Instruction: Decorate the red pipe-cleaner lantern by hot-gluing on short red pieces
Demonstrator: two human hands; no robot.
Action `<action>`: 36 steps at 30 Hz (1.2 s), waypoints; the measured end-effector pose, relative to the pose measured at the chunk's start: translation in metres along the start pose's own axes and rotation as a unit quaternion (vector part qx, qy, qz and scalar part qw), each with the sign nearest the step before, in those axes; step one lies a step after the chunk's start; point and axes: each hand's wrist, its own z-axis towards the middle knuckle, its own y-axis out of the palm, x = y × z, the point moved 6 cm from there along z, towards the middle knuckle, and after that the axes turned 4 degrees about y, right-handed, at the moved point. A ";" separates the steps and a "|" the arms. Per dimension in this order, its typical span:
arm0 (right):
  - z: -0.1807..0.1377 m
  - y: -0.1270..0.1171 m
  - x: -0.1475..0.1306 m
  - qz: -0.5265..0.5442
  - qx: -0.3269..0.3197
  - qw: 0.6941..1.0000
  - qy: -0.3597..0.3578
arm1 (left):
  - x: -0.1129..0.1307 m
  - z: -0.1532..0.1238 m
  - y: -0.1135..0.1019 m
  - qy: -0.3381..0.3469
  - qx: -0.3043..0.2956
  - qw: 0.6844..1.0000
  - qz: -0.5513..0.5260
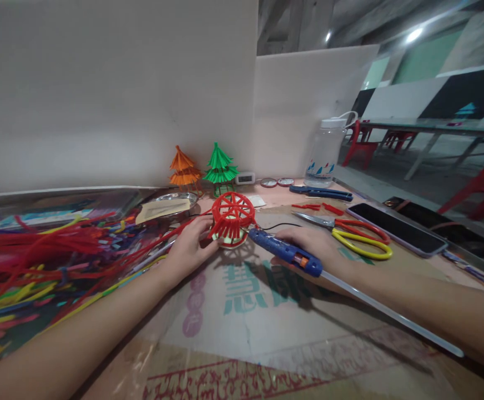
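Observation:
My left hand (pixel 190 244) is closed on the left side of a small red lantern-shaped piece (pixel 231 216) made of red strips, which rests on the cardboard sheet (pixel 242 316). My right hand (pixel 314 244) grips a blue glue gun (pixel 283 251) with a long clear glue stick (pixel 387 311) trailing back over my forearm. The gun's nozzle points at the lower right side of the red piece.
A heap of coloured strips (pixel 38 261) fills the left. An orange paper tree (pixel 183 168) and a green one (pixel 220 165) stand by the white wall. Scissors (pixel 350 230), two phones (pixel 396 228), a blue cutter (pixel 321 193), a clear bottle (pixel 325 153) and a metal dish (pixel 175 203) lie around.

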 end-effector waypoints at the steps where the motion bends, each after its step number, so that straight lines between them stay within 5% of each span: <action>1: 0.000 0.000 -0.001 0.003 0.001 1.000 0.001 | 0.000 0.000 0.000 -0.001 -0.001 1.000 0.000; 36: 0.004 -0.012 -0.012 0.074 0.044 0.996 0.011 | 0.000 0.000 0.000 0.021 0.000 0.999 0.024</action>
